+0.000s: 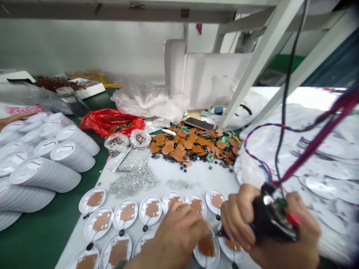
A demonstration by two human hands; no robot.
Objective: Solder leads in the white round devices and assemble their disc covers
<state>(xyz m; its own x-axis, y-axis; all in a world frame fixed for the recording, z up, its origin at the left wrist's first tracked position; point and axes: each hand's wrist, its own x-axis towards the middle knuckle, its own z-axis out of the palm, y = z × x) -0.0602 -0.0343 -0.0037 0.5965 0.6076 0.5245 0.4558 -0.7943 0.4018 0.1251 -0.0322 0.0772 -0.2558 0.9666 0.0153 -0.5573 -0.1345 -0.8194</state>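
Observation:
My right hand (269, 224) is closed around a black power tool (273, 218) with red, blue and black wires rising from it; its tip points down at a white round disc (206, 256) carrying a brown square board. My left hand (174, 235) rests with fingers pressed down on the discs beside that one; what lies under its fingertips is hidden. Rows of white discs with brown boards (126, 213) lie in front of me on a white sheet (196, 175).
A heap of brown boards and black parts (193, 147) and a spread of small metal screws (131, 177) lie farther back. Stacks of white discs (45, 164) stand on the left. Red (110, 121) and clear bags, a slanted frame post (252, 71) behind.

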